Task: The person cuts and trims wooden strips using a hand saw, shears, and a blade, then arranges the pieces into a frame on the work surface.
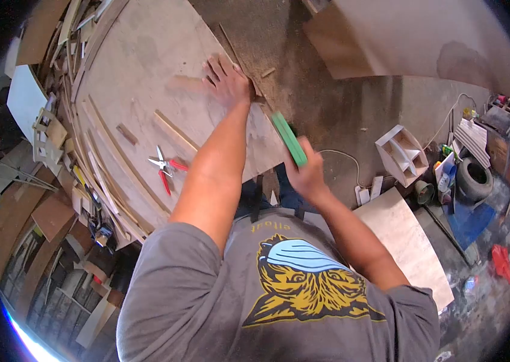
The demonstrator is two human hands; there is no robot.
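My left hand (228, 81) lies on the large plywood sheet (140, 57) with its fingers spread, close to the sheet's right edge. A thin dark strip of wood (229, 43) runs along that edge, by the hand. In my right hand (307, 175) is a long green block (289, 140), like a sanding block, held at the edge of the sheet near its front corner. The right hand is slightly smeared by motion. Red-handled pliers (163, 166) lie open on the sheet, left of my left forearm. Near them are a narrow wood strip (175, 130) and a short offcut (126, 134).
Long curved wood strips (119, 154) and scraps crowd the left side. On the floor at right are a white divided wooden box (401, 155), a cable (345, 155), a tyre (474, 179) and a pale board (409, 241). Another large panel (399, 42) stands at upper right.
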